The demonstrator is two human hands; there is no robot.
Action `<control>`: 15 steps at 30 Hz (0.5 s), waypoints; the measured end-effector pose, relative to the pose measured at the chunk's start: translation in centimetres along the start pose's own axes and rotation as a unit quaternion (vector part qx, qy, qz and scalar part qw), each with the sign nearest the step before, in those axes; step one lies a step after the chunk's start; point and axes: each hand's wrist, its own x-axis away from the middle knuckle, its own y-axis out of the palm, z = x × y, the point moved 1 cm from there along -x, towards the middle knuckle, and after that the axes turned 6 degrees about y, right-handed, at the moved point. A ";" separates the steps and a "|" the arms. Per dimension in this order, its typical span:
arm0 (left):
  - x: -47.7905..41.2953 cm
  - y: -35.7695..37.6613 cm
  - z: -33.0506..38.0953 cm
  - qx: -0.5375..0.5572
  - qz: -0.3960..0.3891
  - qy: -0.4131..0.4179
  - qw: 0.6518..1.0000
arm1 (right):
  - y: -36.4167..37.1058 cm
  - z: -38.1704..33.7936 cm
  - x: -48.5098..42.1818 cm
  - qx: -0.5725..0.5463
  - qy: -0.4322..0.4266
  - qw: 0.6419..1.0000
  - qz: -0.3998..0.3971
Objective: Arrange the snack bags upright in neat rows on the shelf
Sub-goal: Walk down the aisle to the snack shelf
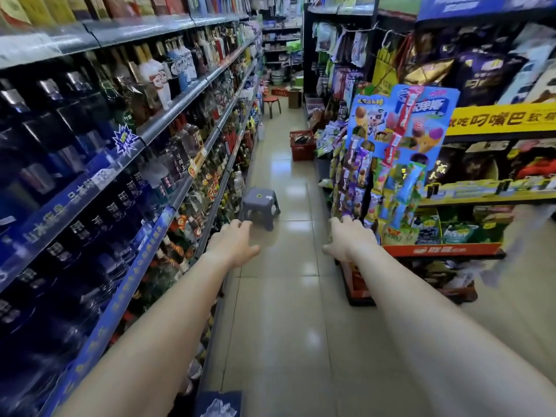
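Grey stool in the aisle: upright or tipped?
Upright. The grey stool stands on its legs on the floor tiles, with its seat on top.

I am looking down a narrow shop aisle where glossy beige floor tiles (288, 296) are reflecting overhead light, bottle-lined shelving (168, 124) is running along my left, and a grey plastic stool (260, 203), a red basket (302, 145) and a small red-topped stool (271, 101) are sitting farther along the floor.
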 end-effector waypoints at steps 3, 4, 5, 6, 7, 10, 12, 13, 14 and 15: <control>-5.9 -0.3 -3.5 0.002 -0.008 0.001 1.000 | -1.1 -2.6 -6.5 0.001 0.000 1.000 -0.007; -7.8 -0.5 -4.7 -0.003 -0.013 0.005 1.000 | -1.7 -3.6 -8.6 0.000 0.000 1.000 -0.007; -9.8 -0.7 -5.8 -0.010 -0.017 0.011 1.000 | -2.2 -4.5 -10.6 -0.004 0.000 1.000 -0.006; -11.7 -1.0 -6.9 -0.018 -0.016 0.017 1.000 | -2.7 -5.4 -12.5 -0.010 0.000 1.000 -0.004; -13.7 -1.4 -8.0 -0.021 -0.012 0.020 1.000 | -3.1 -6.2 -14.5 -0.015 0.000 1.000 -0.002; -19.5 -2.6 -10.7 -0.001 -0.005 0.017 1.000 | -4.1 -8.5 -19.8 -0.017 -0.002 1.000 -0.004; -23.2 -2.9 -12.0 0.005 -0.007 0.017 1.000 | -4.6 -9.7 -23.5 -0.013 0.002 1.000 -0.007; -25.0 -2.9 -12.6 0.005 -0.008 0.018 1.000 | -4.8 -10.1 -25.4 -0.009 0.005 1.000 -0.009; -26.9 -2.9 -13.2 0.006 -0.007 0.017 1.000 | -5.1 -10.5 -27.4 -0.007 0.007 1.000 -0.009; -28.9 -2.9 -13.7 0.006 -0.005 0.016 1.000 | -5.3 -10.9 -29.4 -0.005 0.008 1.000 -0.010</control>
